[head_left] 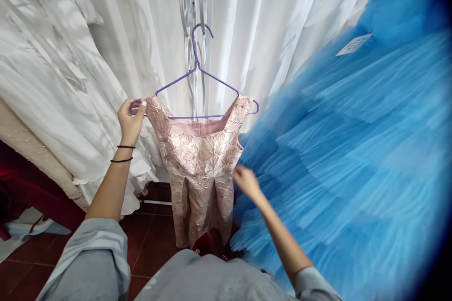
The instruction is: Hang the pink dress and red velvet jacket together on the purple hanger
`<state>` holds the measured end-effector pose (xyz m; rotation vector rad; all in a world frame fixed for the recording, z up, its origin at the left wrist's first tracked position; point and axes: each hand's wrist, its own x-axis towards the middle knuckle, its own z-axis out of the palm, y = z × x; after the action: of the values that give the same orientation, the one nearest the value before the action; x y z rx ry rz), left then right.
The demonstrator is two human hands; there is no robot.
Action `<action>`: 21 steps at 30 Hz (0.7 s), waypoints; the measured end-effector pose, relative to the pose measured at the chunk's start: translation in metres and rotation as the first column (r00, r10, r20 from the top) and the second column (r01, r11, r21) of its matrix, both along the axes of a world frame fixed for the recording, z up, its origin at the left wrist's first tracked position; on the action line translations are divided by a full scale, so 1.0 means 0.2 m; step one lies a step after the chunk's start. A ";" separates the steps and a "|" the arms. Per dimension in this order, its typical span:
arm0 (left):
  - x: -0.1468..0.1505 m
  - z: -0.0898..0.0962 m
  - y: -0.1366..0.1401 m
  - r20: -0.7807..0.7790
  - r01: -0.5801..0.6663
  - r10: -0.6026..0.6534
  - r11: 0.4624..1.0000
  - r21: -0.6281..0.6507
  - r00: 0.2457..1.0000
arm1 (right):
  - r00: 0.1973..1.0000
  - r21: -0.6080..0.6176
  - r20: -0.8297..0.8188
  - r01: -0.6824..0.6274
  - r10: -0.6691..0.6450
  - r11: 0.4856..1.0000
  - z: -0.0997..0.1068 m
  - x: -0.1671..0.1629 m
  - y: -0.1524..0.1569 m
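A pink and gold floral dress [201,155] hangs by its wide straps from a purple hanger [197,68] in the middle of the head view. My left hand [130,120] grips the hanger's left end beside the strap, thumb on the near side. At the dress's right side, around waist height, my right hand [247,182] has its fingers bent together against the edge of the fabric. Whether any cloth is pinched in those fingers is hard to make out. The hanger's hook is in front of a white scrolled metal stand [185,4].
Layered blue tulle [346,150] fills the right side, with a white tag [354,45] on it. White dresses [52,56] hang at left, and white drapes [243,19] cover the back. Below is a dark red tiled floor [148,240]; dark red cloth [38,188] lies at far left.
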<state>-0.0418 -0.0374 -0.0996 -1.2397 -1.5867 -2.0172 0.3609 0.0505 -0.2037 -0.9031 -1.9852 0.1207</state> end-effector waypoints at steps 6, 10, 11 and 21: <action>0.10 0.19 -0.04 -0.097 0.077 -0.095 0.983 -0.169 0.991 | 0.986 0.106 -0.087 -0.134 0.144 0.985 0.57 -0.08 0.56; 0.09 0.19 -0.06 0.056 0.081 -0.074 0.986 -0.145 0.996 | 0.942 -0.020 -0.125 -0.316 0.312 0.948 0.70 -0.21 0.70; 0.07 0.16 -0.07 0.105 0.072 -0.061 0.991 -0.113 0.993 | 0.931 -0.053 -0.180 -0.330 0.316 0.942 0.69 -0.22 0.70; 0.03 -0.30 -0.16 0.632 0.058 0.006 0.995 -0.081 0.775 | 0.752 -0.343 -0.499 -0.628 0.431 0.698 0.57 -0.21 0.60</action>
<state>-0.0364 -0.0695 -0.1603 -0.6112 -1.9669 -2.5767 0.3194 0.1709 -0.0888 -0.4932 -1.8001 1.1201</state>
